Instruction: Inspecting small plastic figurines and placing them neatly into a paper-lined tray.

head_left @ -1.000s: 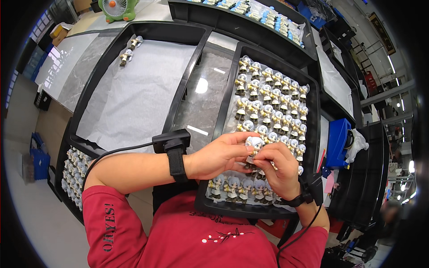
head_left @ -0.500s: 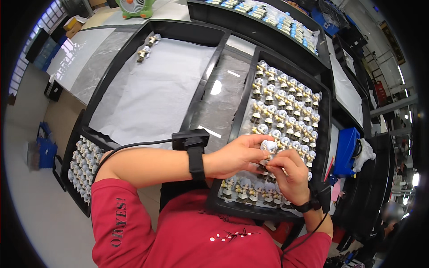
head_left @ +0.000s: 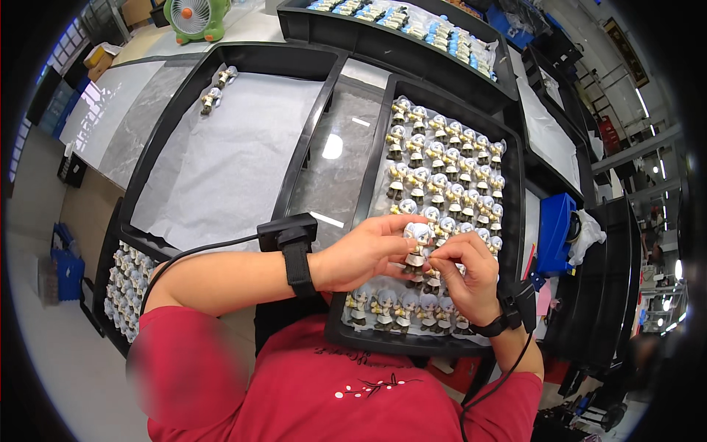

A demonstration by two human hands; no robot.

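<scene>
Both hands on one small figurine over the full tray.
My left hand (head_left: 361,254) and right hand (head_left: 464,276) pinch a white-haired figurine (head_left: 417,243) in closed fingers, above the black tray (head_left: 368,184) of figurines on the counter (head_left: 335,158).

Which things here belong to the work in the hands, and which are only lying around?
In use:
- left hand and right hand, both holding one small grey-haired figurine
- black tray of figurines under the hands

Lying about:
- black tray lined with white paper, two figurines in its far corner
- green desk fan
- blue box
</scene>
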